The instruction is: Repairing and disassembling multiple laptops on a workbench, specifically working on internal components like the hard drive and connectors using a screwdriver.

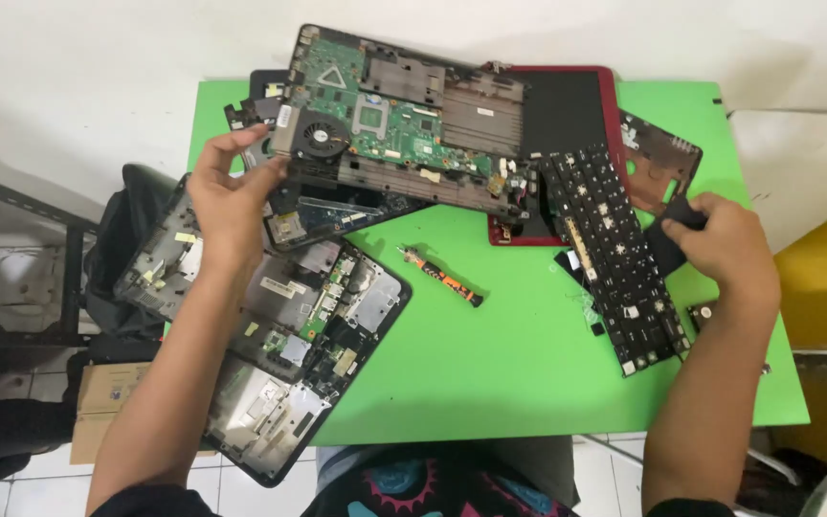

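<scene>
The green motherboard [390, 120], with its round fan at the near left corner, is held tilted above the green table [528, 364], resting partly on the red laptop lid [567, 105] behind it. Its left edge is gripped by the left hand [232, 206], fingers curled over the board beside the fan. A small flat black piece [686, 213] is pinched in the right hand [729, 244]; what it is cannot be told from this view. The board is best carried by its edges only, kept level, and kept off the loose keyboard [614, 258]. The opened laptop base [270, 354] overhangs the table's near left edge and should be watched. An orange-handled screwdriver [440, 276] lies apart, mid-table.
</scene>
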